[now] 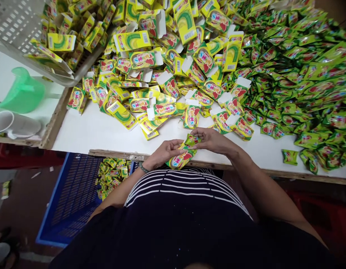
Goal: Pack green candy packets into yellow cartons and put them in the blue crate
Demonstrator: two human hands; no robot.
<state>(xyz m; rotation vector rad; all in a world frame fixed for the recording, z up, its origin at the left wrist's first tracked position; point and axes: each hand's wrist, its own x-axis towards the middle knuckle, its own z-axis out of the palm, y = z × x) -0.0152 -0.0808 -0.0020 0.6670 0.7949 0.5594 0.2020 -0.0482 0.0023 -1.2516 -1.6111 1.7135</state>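
From my end, both hands meet just over the near edge of the bench (105, 130), about midway along it. My left hand (164, 151) is closed around a small yellow-green carton (179, 160), which is tilted with its open end up toward the other hand. My right hand (212, 140) pinches a green sachet (192, 139) between its fingertips, and the sachet touches the mouth of the carton. I cannot tell how far it has gone in. A dark band (143, 167) sits on the left wrist.

Behind the hands, a loose pile of matching cartons (161, 74) covers the middle of the bench up to the far edge, many with their white flaps standing open. A thick heap of green sachets (302, 74) fills the right side, running from the far right corner down toward the near edge. One stray sachet (290, 156) lies alone near that edge, well apart from the hands.

At the far left corner, a white perforated basket (16, 22) holds more cartons. Off the left edge, on a second white surface, a green jug (21, 93) lies beside a white cup (5, 121). On the floor below the near edge, a blue crate (69, 198) stands with cartons lying at its upper right corner.
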